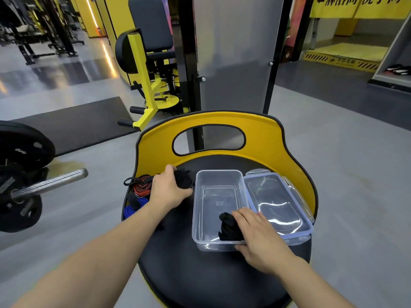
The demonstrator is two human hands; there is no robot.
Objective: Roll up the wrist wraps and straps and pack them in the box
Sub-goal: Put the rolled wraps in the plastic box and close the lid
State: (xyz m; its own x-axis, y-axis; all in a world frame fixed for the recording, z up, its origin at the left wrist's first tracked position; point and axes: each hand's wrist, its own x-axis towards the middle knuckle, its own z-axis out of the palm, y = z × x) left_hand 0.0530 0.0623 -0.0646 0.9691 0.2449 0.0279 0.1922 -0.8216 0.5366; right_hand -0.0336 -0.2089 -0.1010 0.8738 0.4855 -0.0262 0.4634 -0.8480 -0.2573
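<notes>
Now my right hand (259,235) pinches a rolled wrap (228,227) into the box (219,174) corner, saving room; left hand (170,190) grips another wrap (184,180) beside it.

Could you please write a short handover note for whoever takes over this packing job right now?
Left hand: gripping a bundled black strap on the round black seat, left of the box.
Right hand: at the near right corner of the clear rectangular plastic box, fingers on a rolled black wrap inside it, thumb under the box rim.
Clear lid: off, lying right of the box.
Done: one black roll is in the box.
Left: pack the black strap, then the red-and-black wrap and the blue wrap at the seat's left edge. Whether those are fully rolled I cannot tell.
</notes>
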